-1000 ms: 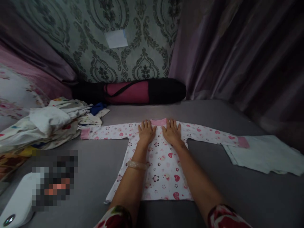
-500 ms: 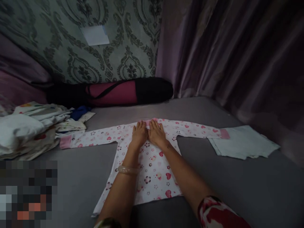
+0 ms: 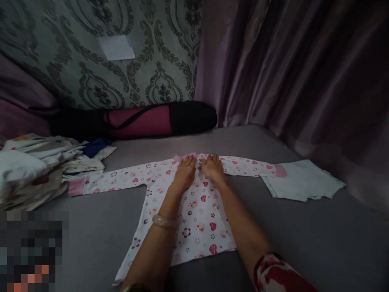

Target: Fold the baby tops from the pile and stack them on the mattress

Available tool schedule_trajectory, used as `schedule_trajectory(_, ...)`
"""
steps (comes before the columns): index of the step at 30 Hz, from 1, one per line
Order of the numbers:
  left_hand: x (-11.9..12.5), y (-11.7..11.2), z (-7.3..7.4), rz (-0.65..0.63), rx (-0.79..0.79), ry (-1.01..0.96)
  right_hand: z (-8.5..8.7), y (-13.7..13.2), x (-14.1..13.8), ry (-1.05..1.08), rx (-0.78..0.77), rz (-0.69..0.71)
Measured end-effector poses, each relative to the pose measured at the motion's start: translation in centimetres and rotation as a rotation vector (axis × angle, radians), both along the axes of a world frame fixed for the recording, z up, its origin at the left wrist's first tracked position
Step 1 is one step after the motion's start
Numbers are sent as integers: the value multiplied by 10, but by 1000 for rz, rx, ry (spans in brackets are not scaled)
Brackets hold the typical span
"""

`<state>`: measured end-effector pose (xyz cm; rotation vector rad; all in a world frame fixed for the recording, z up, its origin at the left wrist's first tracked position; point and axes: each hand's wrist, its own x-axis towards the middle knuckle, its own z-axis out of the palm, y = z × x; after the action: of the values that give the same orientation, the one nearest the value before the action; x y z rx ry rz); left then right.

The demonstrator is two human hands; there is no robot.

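Though the view is dim, most outlines hold; several are cut or covered

Grey surface (image 3: 304, 235) runs off the bottom edge. Purple curtain (image 3: 243, 61), right, sinks into near-black; patterned wallpaper (image 3: 162, 40) is cut at the top. White printed shirt (image 3: 194, 215) lies spread on the surface, sleeves out; forearms (image 3: 240, 223) hide strips of its body. Long black-and-magenta bag (image 3: 142, 123) against the wall, left end lost in shadow. Clothes heap (image 3: 36, 162) cropped by the left edge. Pale cloth (image 3: 310, 180) partly under one shirt cuff (image 3: 281, 170). Pixelated patch (image 3: 27, 251), lower left: contents unreadable. Left hand (image 3: 184, 172): palm down on the shirt, fingers outstretched, covering part of the pink collar (image 3: 178, 158). Right hand (image 3: 213, 167): palm down beside it, fingers loosely extended, gripping nothing visible; both palms unseen. White card (image 3: 117, 47) on the wall, any writing illegible. Bangle (image 3: 164, 222) on the left arm, underside hidden.
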<state>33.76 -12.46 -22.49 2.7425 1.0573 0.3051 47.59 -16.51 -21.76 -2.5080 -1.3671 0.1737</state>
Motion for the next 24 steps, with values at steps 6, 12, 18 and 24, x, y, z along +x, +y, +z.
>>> schedule_trajectory(6,8,-1,-6,-83,50,-89,14,-8,61,-58,105,2)
schedule_trajectory(12,18,-5,-16,-165,-17,-104,-2,-5,71,-119,76,59)
schedule_trajectory(18,19,-8,-19,-101,-25,-54,-5,3,67,-85,47,61)
schedule_trajectory(24,18,-6,-19,-60,-71,-37,-15,3,58,-86,169,-51)
